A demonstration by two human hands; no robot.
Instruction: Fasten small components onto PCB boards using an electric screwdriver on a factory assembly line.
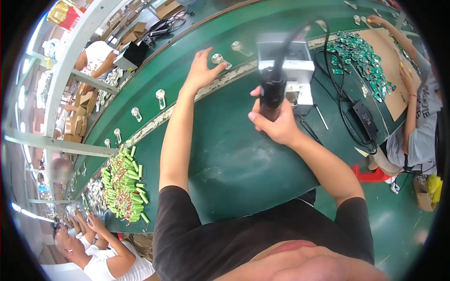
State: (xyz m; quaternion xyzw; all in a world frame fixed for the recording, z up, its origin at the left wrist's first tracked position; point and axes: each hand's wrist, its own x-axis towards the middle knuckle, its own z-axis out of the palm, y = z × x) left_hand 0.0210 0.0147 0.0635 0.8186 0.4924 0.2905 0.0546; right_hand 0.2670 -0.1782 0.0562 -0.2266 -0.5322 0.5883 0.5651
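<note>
My left hand (205,72) reaches out over the green conveyor belt with its fingers spread and thumb apart. Just beyond the thumb lies a small white part with a round head (219,59); I cannot tell whether the thumb touches it. My right hand (280,124) is wrapped round a black electric screwdriver (273,91), held upright with a cable at its top. Its tip is hidden. Right behind the screwdriver stands a white and silver box-shaped fixture (300,68), partly covered by the tool.
Green cylindrical batteries (124,187) with wires are heaped at left. Green circuit boards (365,61) lie at right, near a black power adapter (363,119) with loose cables and a thin screwdriver (321,116). More white parts (161,99) dot the belt. Co-workers sit on both sides.
</note>
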